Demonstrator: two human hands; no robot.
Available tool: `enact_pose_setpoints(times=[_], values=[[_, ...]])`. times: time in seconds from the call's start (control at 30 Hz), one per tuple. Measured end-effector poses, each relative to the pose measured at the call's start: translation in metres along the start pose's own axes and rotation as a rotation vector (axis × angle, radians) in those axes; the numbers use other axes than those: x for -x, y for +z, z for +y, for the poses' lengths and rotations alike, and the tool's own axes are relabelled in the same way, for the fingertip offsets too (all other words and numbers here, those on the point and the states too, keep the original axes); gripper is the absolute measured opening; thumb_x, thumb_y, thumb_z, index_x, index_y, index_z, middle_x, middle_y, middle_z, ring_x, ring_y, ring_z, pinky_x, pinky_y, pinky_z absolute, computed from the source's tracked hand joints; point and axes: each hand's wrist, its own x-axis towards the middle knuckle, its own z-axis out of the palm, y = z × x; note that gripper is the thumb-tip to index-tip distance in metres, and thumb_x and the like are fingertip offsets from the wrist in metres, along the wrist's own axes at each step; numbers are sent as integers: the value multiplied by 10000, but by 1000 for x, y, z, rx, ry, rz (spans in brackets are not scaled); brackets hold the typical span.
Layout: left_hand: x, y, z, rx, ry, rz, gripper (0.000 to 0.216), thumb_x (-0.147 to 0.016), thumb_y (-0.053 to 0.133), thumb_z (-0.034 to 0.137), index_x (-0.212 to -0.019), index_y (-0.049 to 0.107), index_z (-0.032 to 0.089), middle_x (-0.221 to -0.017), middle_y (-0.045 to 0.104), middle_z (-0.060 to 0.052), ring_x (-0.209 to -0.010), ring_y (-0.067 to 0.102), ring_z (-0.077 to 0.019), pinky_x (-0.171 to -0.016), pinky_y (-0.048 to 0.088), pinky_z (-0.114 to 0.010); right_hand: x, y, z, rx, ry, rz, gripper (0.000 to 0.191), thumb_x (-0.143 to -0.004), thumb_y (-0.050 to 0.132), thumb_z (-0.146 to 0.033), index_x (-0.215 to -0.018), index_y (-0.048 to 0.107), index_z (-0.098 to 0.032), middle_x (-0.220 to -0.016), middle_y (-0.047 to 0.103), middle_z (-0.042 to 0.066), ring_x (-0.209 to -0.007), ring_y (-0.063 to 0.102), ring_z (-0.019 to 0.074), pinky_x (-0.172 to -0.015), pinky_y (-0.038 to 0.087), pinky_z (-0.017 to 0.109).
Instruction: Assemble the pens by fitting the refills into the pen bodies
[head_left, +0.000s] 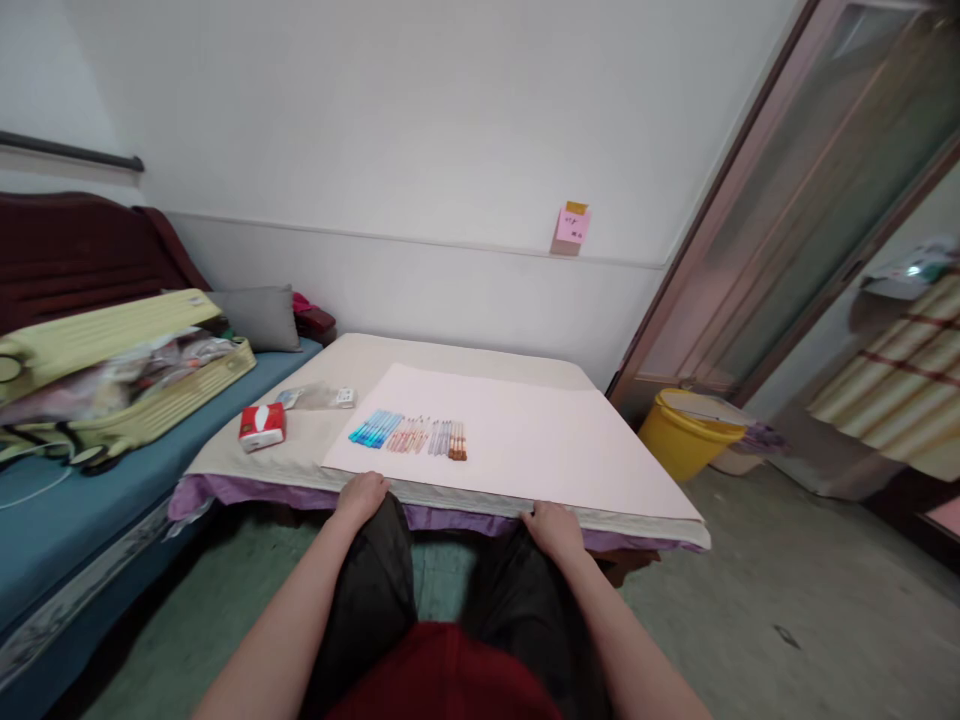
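Observation:
My left hand (pixel 364 497) rests on my left knee, close under the table's front edge, holding nothing. On the right knee lies my right hand (pixel 553 526), also without anything in it, its fingers draped over the knee. Beyond them a large pale pink sheet (pixel 555 440) covers much of the low table. Groups of slim pens or similar sticks lie side by side on its left part: several blue ones (pixel 376 428), several reddish ones (pixel 409 435), several greyish ones (pixel 441 438) and a few brown-ended ones (pixel 457 442). Neither hand touches them.
Left on the table are a red tissue pack (pixel 262 427) and a clear plastic bag (pixel 319 396). An open yellow suitcase (pixel 150 420) lies on the blue bed (pixel 45 520). To the right stands a yellow bucket (pixel 679 440). A pink note (pixel 572 225) hangs on the wall.

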Motion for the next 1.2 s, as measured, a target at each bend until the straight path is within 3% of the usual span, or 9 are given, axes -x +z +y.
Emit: enact_pose_setpoints(times=[0.17, 0.33, 0.6, 0.83, 0.97, 1.1, 1.2], values=[[-4, 2, -4, -15, -26, 1, 397, -878, 369, 365, -877, 696, 141, -1005, 678, -184, -987, 614, -268, -816, 414, -346, -4, 1, 0, 2, 20, -33, 431, -871, 383, -391, -1019, 667, -103, -1035, 667, 197, -998, 605, 298, -823, 408, 399], [-11, 6, -2, -3, 6, -40, 392, -881, 364, 380, -784, 683, 176, -925, 700, -129, -898, 629, -233, -749, 409, -302, -11, 8, -5, -16, -3, -55, 403, -886, 363, -383, -997, 661, -135, -1002, 680, 159, -995, 597, 287, -812, 400, 389], [-18, 21, 14, 38, 47, -57, 384, -893, 371, 421, -822, 667, 188, -943, 695, -103, -939, 604, -212, -782, 380, -285, -18, 11, -15, 0, -69, -59, 360, -895, 379, -374, -995, 644, -151, -997, 672, 148, -970, 589, 278, -811, 369, 386], [-34, 17, 14, 123, 107, -139, 298, -884, 414, 354, -827, 659, 194, -917, 694, -77, -902, 605, -196, -737, 361, -268, -23, 13, -5, -16, -73, -103, 303, -883, 427, -361, -977, 645, -173, -993, 678, 125, -961, 594, 268, -787, 381, 359], [-54, 9, 40, 153, 174, -64, 313, -893, 384, 320, -773, 640, 184, -842, 682, -69, -824, 593, -183, -700, 341, -268, -34, 9, -6, -60, -120, -178, 264, -860, 477, -342, -975, 642, -171, -990, 685, 116, -958, 607, 257, -767, 390, 327], [-88, -11, 88, 213, 273, 10, 288, -872, 417, 314, -709, 613, 182, -783, 659, -49, -761, 567, -162, -664, 328, -260, -64, -6, -21, -173, -249, -274, 234, -877, 450, -352, -935, 630, -213, -939, 700, 68, -877, 638, 209, -674, 380, 270], [-116, -34, 127, 316, 329, 107, 318, -874, 409, 328, -651, 586, 185, -665, 603, -13, -655, 520, -134, -621, 317, -252, -101, -22, -43, -215, -285, -228, 263, -898, 405, -365, -937, 627, -229, -919, 702, 55, -879, 639, 197, -665, 372, 259]])
